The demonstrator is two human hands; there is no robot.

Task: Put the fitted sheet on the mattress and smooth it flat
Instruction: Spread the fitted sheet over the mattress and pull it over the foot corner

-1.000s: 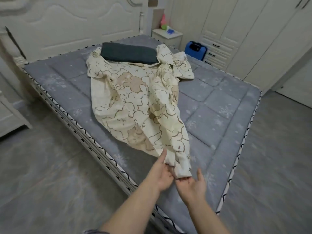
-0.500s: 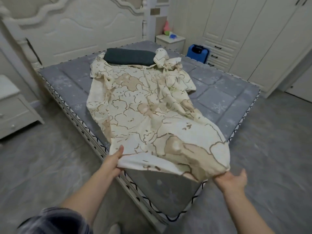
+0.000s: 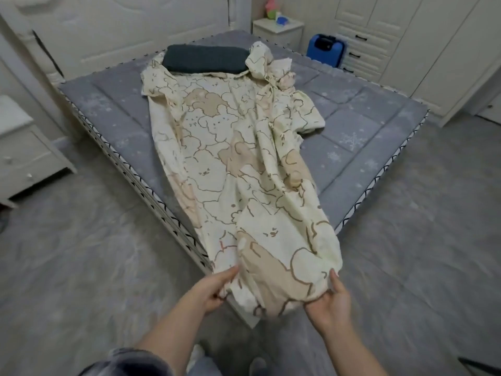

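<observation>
left hand (image 3: pixel 208 290), right hand (image 3: pixel 329 303), both gripping

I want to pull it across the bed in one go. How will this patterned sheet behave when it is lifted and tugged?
Likely floppy: the fitted sheet lies in folds and sags between the left hand and right hand. It probably weighs little, as a light grip holds it. It may snag, since its far end sits bunched by the dark pillow.

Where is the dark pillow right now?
In the head view the dark pillow lies at the far end of the mattress, near the headboard, resting on the top edge of the bunched fitted sheet.
</observation>
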